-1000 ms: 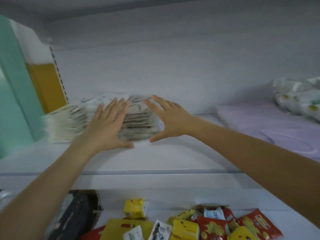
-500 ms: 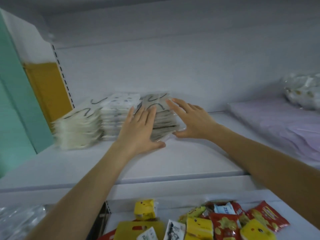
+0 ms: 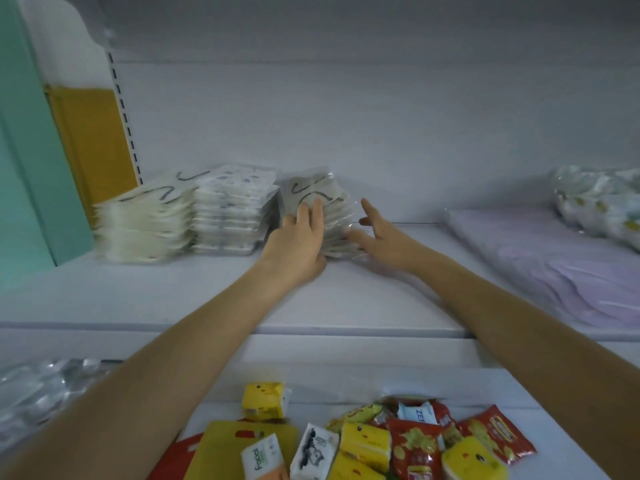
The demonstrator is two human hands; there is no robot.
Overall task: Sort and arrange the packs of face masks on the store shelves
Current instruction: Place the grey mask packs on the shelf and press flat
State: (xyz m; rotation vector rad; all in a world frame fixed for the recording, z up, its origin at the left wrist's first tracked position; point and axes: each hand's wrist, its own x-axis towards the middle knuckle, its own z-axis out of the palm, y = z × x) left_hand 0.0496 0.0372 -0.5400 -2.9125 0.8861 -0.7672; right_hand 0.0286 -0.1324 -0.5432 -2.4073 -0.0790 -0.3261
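Three stacks of mask packs stand in a row at the back left of the upper shelf (image 3: 173,289). The cream stack (image 3: 145,225) at the far left and the white patterned stack (image 3: 230,213) beside it look squared and touch each other. The grey stack (image 3: 317,202) at the right end of the row is the one in hand. Its layers are fanned out and uneven (the top pack tilts up toward the back wall).

The left hand (image 3: 299,240) lies flat against the front of the grey stack, fingers together and pressed on the packs, not clamped round them. The right hand (image 3: 375,237) is at the stack's right side, fingers spread apart, the lower ones touching the clear wrappers near the base.

By my reading the job is well on: two stacks done, the third being squared up and set against its neighbour. What remains is to even out that stack. Farther right lie lilac packs (image 3: 554,265) and a clear printed bag (image 3: 602,199); whether these belong to the sorting cannot be told
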